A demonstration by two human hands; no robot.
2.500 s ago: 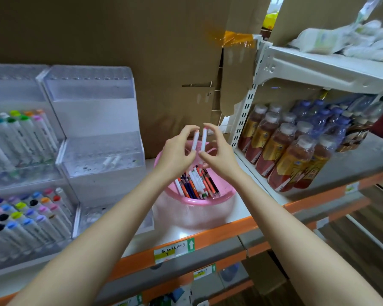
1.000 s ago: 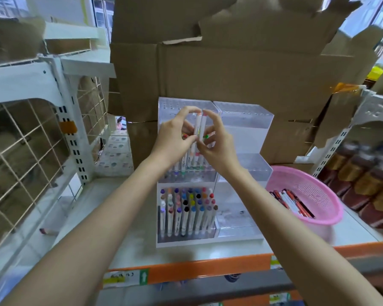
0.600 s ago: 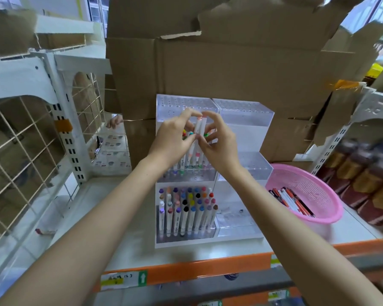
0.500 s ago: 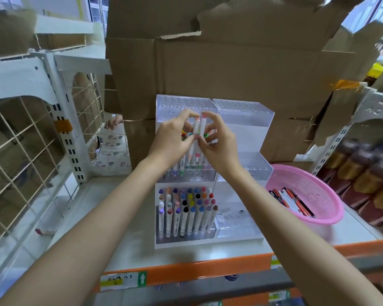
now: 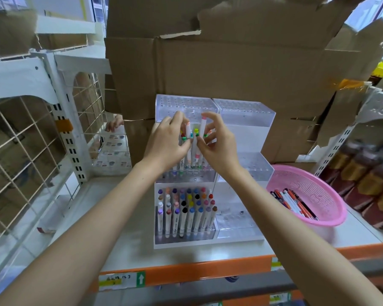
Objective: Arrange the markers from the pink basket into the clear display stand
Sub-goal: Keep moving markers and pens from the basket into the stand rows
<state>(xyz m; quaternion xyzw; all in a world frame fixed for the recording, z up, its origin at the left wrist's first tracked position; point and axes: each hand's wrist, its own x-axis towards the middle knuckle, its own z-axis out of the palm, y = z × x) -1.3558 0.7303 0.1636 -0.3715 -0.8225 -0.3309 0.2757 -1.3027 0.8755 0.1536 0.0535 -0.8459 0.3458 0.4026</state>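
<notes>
Two white-barrelled markers are held upright over the left half of the clear stepped acrylic display stand (image 5: 245, 113), at its middle tier. The peach-capped marker (image 5: 188, 128) is pinched by the curled fingers of the left hand (image 5: 165, 143). The pink-capped marker (image 5: 202, 124), standing higher, is pinched between the thumb and fingers of the right hand (image 5: 218, 146). The two hands are kept close together, fingertips nearly meeting. Whether the lower ends of the two markers are seated in the tier's holes cannot be told, since they are lost among the middle-tier markers (image 5: 182, 164) standing there.

At six o'clock from the hands, the left half of the lowest tier is filled with rows of white markers with many-coloured caps (image 5: 186, 208).

At four o'clock from the stand, just beside it, the round pink plastic basket (image 5: 332, 220) is set on the white shelf board (image 5: 128, 228). A heap of white, orange and dark markers (image 5: 293, 203) lies inside it.

At twelve o'clock, brown cardboard sheets (image 5: 230, 69) are stood behind the stand. At nine o'clock a white wire grid panel (image 5: 20, 155) is seen, and at three o'clock, beyond the basket, blurred bottles of brown drink (image 5: 367, 180). At six o'clock the shelf is fronted by an orange edge strip (image 5: 186, 273) carrying a paper label (image 5: 122, 281).
</notes>
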